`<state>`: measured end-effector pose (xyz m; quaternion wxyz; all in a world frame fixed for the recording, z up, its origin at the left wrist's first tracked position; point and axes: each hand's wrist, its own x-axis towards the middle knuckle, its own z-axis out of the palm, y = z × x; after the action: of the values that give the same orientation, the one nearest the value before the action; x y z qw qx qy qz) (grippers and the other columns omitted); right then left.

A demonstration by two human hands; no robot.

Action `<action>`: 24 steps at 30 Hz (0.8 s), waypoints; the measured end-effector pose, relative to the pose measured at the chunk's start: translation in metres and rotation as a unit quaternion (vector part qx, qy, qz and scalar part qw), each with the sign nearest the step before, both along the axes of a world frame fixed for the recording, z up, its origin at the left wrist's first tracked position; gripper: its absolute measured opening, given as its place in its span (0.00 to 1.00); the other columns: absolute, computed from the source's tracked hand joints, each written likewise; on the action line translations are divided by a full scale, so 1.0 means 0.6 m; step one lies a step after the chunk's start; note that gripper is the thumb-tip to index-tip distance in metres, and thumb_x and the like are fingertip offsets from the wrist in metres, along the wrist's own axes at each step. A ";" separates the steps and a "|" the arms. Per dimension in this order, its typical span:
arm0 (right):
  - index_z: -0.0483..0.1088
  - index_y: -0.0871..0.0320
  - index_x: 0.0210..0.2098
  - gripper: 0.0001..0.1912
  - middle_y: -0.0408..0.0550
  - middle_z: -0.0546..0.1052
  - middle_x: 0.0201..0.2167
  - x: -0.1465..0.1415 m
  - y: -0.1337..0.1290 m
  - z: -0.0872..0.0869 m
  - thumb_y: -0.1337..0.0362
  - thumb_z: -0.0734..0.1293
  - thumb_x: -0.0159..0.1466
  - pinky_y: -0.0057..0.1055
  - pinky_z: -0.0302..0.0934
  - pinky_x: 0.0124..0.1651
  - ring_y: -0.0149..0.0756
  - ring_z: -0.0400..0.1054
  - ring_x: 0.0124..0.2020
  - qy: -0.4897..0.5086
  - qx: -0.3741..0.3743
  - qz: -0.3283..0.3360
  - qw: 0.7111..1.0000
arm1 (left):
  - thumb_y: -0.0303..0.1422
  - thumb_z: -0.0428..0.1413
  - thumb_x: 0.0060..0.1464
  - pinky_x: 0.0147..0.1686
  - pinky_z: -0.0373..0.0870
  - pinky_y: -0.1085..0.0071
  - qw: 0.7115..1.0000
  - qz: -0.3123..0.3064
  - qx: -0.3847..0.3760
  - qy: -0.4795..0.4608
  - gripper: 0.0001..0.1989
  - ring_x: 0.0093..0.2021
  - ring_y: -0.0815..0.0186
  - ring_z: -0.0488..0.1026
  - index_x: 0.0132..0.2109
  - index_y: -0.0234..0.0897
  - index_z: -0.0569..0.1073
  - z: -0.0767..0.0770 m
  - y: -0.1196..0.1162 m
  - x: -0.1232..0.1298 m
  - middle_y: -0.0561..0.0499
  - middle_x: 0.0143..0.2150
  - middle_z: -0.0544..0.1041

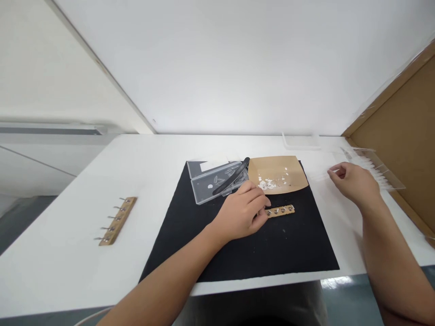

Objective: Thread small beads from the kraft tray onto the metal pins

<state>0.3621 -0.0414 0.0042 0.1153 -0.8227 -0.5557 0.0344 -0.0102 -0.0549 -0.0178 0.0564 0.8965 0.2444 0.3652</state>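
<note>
White table, black mat, two hands at work

In the head view, a pale wall rises behind a white table, with a brown board at the right edge. A black mat lies on the table.

The left hand is over the mat, thumb and bent fingers closed on the left end of a strip. The strip lies on the mat, just in front of the tray, its row of small metal parts showing to the right of the fingers.

The right hand is right of the mat, near a clear rack, its thumb and forefinger close together; blur there means I cannot tell whether they grasp anything.

White bits lie in the tray. Left of it is an open clear box with a black tool slanting across it. Well apart, on the table's left side, rests another strip with thin metal pins sticking out
</note>
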 end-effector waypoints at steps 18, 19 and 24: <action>0.74 0.49 0.46 0.11 0.52 0.82 0.46 -0.016 -0.011 0.012 0.55 0.64 0.69 0.52 0.65 0.49 0.57 0.74 0.50 -0.005 0.158 0.010 0.987 | 0.24 0.57 0.56 0.30 0.64 0.66 0.941 0.326 0.089 -0.011 0.06 0.38 0.57 0.68 0.34 0.40 0.71 0.034 0.028 -0.043 0.49 0.28 0.76; 0.74 0.49 0.46 0.11 0.53 0.82 0.46 -0.022 -0.011 0.010 0.55 0.64 0.69 0.51 0.64 0.49 0.57 0.74 0.50 -0.005 0.159 0.021 0.987 | 0.25 0.57 0.57 0.28 0.62 0.66 0.924 0.375 0.068 0.003 0.06 0.40 0.54 0.69 0.33 0.40 0.71 0.036 0.032 -0.049 0.48 0.28 0.76; 0.75 0.51 0.47 0.12 0.53 0.81 0.47 -0.050 -0.013 0.000 0.56 0.64 0.69 0.50 0.64 0.51 0.56 0.73 0.52 -0.001 0.166 0.065 0.984 | 0.31 0.55 0.62 0.24 0.60 0.67 0.881 0.456 -0.097 0.084 0.09 0.50 0.45 0.69 0.31 0.40 0.69 0.042 0.046 -0.067 0.42 0.30 0.77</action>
<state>0.3322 -0.0494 0.0044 0.2468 -0.7544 -0.6061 -0.0516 -0.0504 -0.0276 0.0077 -0.0505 0.7037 0.6638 0.2481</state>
